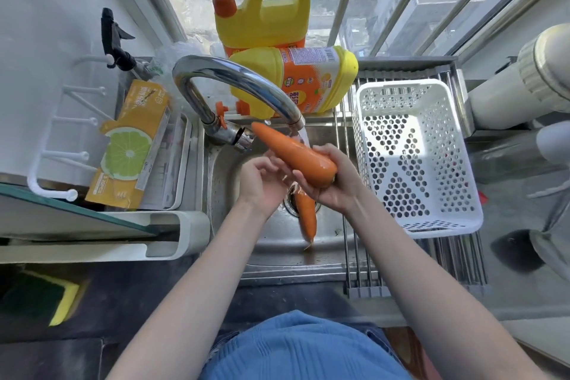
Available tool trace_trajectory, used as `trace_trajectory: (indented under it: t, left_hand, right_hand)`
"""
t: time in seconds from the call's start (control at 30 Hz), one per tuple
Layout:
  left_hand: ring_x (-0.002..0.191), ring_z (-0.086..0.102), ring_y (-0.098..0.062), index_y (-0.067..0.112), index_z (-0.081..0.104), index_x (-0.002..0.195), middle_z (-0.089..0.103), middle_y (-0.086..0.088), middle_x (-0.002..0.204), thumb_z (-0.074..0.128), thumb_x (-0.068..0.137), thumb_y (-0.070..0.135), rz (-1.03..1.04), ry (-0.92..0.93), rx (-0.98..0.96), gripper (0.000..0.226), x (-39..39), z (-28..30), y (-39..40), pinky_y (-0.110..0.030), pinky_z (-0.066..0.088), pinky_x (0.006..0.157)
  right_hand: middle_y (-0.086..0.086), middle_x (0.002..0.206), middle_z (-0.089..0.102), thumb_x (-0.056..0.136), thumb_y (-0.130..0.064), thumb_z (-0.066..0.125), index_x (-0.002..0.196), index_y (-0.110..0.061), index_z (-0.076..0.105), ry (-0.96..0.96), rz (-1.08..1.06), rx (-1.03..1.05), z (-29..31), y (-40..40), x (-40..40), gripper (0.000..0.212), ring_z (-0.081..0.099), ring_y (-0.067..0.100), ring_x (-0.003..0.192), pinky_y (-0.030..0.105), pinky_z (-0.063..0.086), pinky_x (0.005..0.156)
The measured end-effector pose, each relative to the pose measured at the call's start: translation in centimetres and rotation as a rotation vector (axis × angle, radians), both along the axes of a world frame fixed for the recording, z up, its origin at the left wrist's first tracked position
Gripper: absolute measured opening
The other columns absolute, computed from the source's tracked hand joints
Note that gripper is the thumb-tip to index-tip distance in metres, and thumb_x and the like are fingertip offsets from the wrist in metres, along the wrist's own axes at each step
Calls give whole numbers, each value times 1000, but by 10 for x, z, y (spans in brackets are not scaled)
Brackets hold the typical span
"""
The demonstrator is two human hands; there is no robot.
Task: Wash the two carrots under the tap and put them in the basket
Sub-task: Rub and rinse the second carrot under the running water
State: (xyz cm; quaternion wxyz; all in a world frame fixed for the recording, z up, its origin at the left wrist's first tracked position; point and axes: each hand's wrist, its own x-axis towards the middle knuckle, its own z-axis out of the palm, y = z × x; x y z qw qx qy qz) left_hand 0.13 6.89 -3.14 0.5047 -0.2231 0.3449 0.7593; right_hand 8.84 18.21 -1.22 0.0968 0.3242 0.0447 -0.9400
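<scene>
Right hand [331, 185] grasps the thick end of the first carrot [293, 153], tip angled up into the stream from the tap [234, 83], likely so water runs down its length. Left hand [262, 180] is relaxed, fingers touching the carrot's underside, probably rubbing. Second carrot [307, 213] lies over the drain of the sink [225, 182], unwashed or waiting. White basket [370, 108] sits empty on the rack at the sink's right edge. Behind the tap, two yellow detergent jugs [296, 80]; label print unreadable.

Home kitchen, my sink corner: steel sink [271, 244], curved tap [228, 77], detergent jugs [262, 18] at far window, sponge [46, 296] near left.
</scene>
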Motion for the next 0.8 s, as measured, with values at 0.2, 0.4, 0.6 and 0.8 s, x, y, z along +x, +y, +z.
trace_trajectory:
  t: [0.2, 0.4, 0.6, 0.8]
  left_hand:
    - [94, 61, -16, 3, 49, 136, 62, -7, 114, 49, 97, 28, -176, 243, -66, 46, 2, 1, 7, -24, 53, 72]
    - [110, 63, -19, 11, 46, 136, 65, -5, 117, 48, 98, 15, -164, 301, -20, 38, 1, 6, 5, -33, 54, 86]
    - [106, 63, -16, 15, 52, 124, 63, -5, 116, 47, 83, -23, -229, 365, 90, 56, -2, 16, 6, -29, 52, 93]
    - [94, 68, -10, 10, 59, 120, 70, -5, 104, 74, 74, -9, -328, 706, -266, 52, 6, 20, 7, -25, 56, 80]
  right_hand:
    - [32, 102, 66, 99, -31, 45, 130, 3, 42, -183, 89, 178, -5, 19, 9, 46, 73, 38, 75, 37, 61, 54]
    - [17, 102, 59, 96, -32, 57, 118, -9, 53, -342, 102, 640, 0, 11, 5, 32, 67, 24, 74, 23, 54, 46]
    - [19, 111, 60, 95, -29, 56, 132, -3, 50, -252, -11, 624, -7, 2, 18, 45, 65, 25, 86, 30, 56, 63]
    - [11, 118, 61, 96, -56, 28, 103, -42, 63, -312, 201, 1190, -19, -11, 23, 39, 63, 30, 104, 44, 56, 84]
